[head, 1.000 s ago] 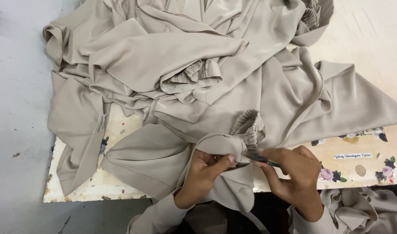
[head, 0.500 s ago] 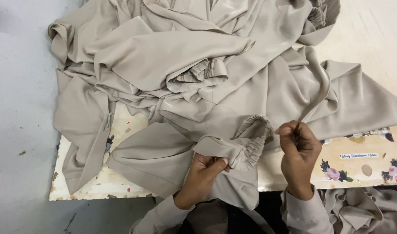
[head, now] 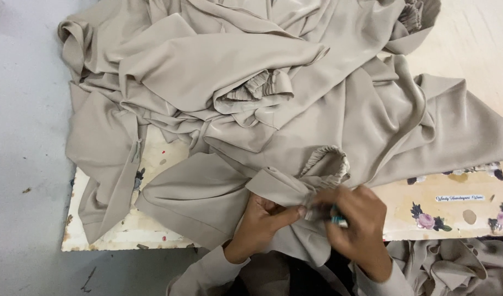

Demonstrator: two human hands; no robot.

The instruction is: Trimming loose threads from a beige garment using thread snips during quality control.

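Note:
A large heap of beige fabric [head: 251, 82] lies crumpled over a low cream board [head: 443, 203] with flower prints. My left hand [head: 262, 219] pinches a folded sleeve end of this fabric just below its gathered elastic cuff [head: 328, 164]. My right hand [head: 355, 225] is blurred, pressed against the same fold beside the left fingers, and it grips a small teal-handled tool [head: 338, 220]. Both wrists wear beige sleeves.
A second gathered cuff [head: 257, 90] shows in the middle of the heap. More beige cloth [head: 454, 268] is piled at the lower right. Grey floor [head: 21, 192] lies to the left of the board.
My right hand has come down and left from beside the cuff to meet the left hand at the fold. The view has shifted slightly.

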